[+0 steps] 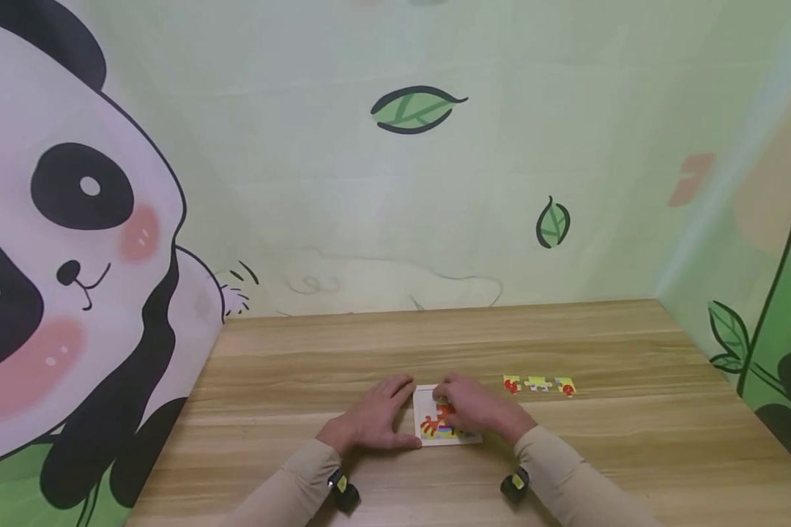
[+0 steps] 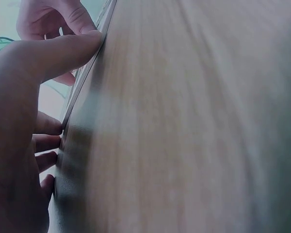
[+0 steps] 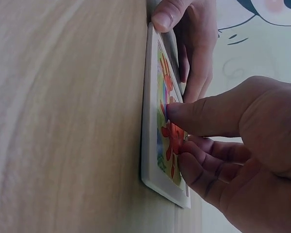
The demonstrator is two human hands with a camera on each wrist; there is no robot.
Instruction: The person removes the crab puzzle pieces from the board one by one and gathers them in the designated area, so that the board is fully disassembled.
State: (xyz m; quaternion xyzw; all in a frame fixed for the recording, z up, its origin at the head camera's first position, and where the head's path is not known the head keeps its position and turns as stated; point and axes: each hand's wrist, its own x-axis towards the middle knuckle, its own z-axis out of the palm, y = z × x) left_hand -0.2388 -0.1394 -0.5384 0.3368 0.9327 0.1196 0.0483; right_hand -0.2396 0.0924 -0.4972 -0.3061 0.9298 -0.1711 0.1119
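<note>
The right hand (image 1: 480, 407) grasps a red puzzle piece (image 3: 177, 138) over the puzzle tray (image 1: 425, 402); its thumb and fingertips are bent inward with only a narrow gap, and the piece shows between them. Whether the piece is raised or seated cannot be told. Directly below this grip lies the white-rimmed tray, flat on the wooden table (image 1: 303, 366). On the near side of the grip, a colourful partial picture (image 1: 430, 426) with red shapes fills the lower part of the tray; bare white surface shows to the left.

Just left of the grip is the left hand (image 1: 376, 417), spread wide and grasping nothing: its thumb touches the tray's near left corner, and its fingers reach toward the far left corner.

To the right of the grip and slightly beyond it, 3 loose pieces (image 1: 537, 383) lie in a row on the table, well apart from the tray, 2 of them showing red on yellow.
</note>
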